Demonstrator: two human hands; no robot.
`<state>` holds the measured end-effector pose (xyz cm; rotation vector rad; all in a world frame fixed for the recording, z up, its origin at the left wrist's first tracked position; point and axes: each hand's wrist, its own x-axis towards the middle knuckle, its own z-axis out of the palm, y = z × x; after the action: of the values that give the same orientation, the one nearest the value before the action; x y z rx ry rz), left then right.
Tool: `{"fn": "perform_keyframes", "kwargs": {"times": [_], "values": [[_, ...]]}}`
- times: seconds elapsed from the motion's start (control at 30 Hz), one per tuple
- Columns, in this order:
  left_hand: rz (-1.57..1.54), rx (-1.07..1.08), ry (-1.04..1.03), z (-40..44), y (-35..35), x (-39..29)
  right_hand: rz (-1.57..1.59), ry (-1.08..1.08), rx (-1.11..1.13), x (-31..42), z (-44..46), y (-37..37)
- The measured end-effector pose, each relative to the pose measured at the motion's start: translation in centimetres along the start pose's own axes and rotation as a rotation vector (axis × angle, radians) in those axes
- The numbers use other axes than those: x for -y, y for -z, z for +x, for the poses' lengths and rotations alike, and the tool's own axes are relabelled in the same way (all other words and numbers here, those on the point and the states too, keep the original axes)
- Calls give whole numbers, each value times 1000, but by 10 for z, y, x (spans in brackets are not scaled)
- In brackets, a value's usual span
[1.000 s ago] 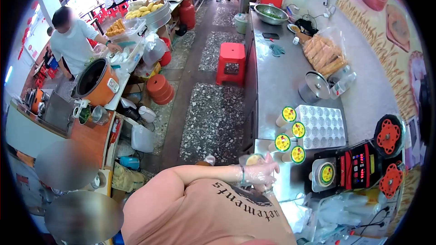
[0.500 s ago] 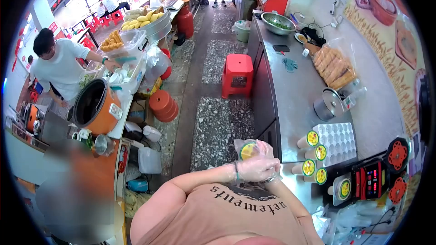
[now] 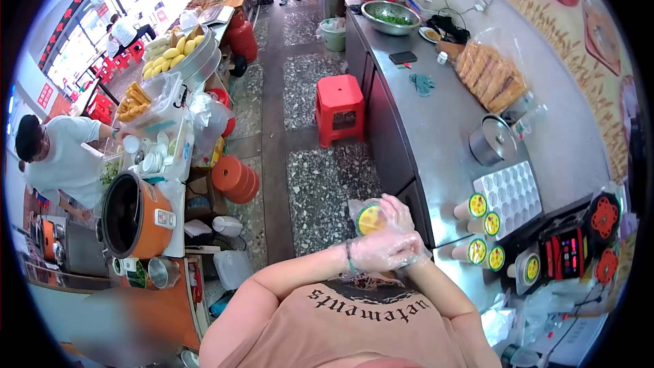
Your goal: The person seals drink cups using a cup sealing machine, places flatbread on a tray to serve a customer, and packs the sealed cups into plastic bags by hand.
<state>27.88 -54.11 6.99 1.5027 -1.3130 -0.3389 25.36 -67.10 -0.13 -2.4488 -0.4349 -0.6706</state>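
Note:
A cup with a yellow-and-green sealed lid [image 3: 370,219] sits in a clear plastic bag, in front of my chest. My right hand [image 3: 398,215], in a clear plastic glove, is closed at the cup's right side. My left hand [image 3: 381,249], gloved too, crosses over the right wrist with its fingers pinched together; what they grip there is hidden. To the right, several lidded cups [image 3: 470,206] stand on the steel counter [image 3: 436,136], beside a white tray with round hollows [image 3: 509,194].
A sealing machine [image 3: 565,252] holds another lidded cup [image 3: 530,267] at the right. Along the counter are a lidded metal pot [image 3: 492,142], bagged fried dough sticks [image 3: 490,71] and a bowl of greens [image 3: 392,17]. A red stool [image 3: 339,105] stands in the aisle. A co-worker [image 3: 61,157] is at the left.
My view has turned slightly, so the surroundings shift. Both hands stay together by the bagged cup, the left fingers still at the right wrist. The co-worker's hand has moved back from the white dishes.

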Motion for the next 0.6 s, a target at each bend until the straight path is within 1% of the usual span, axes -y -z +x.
{"fn": "perform_keyframes", "kwargs": {"times": [0.03,0.07,0.1,0.13,0.17,0.2,0.23,0.27,0.3,0.33,0.37,0.4,0.47,0.5,0.53,0.6], "values": [[-27,37,-3,10,3,1,-19,22,-44,-7,6,4],[-57,76,-3,20,4,1,-11,30,-44,-17,11,11],[32,59,-92,34,6,-3,-61,64,-54,-30,16,22],[35,55,-86,45,3,-8,-111,94,-64,-43,20,34],[87,98,-79,57,0,-10,-129,132,-87,-55,27,48],[148,135,-74,72,-3,-9,-133,110,-62,-76,29,57],[202,97,-178,86,-11,-4,-158,114,-96,-90,30,69],[222,89,-178,102,-16,-2,-185,123,-138,-100,36,83],[210,91,-224,118,-20,0,-180,142,-152,-106,46,97],[193,95,-269,134,-22,-1,-263,157,-168,-109,55,115],[234,147,-247,149,-23,-2,-344,168,-177,-112,60,131],[242,141,-242,164,-24,0,-336,176,-178,-113,67,146],[294,184,-296,189,-30,5,-286,142,-119,-117,79,167],[317,269,-177,201,-26,-3,-295,132,-23,-132,77,175],[326,262,-175,214,-24,2,-292,143,-24,-150,81,174],[467,242,-172,230,-37,10,-270,144,62,-178,69,170]]}}
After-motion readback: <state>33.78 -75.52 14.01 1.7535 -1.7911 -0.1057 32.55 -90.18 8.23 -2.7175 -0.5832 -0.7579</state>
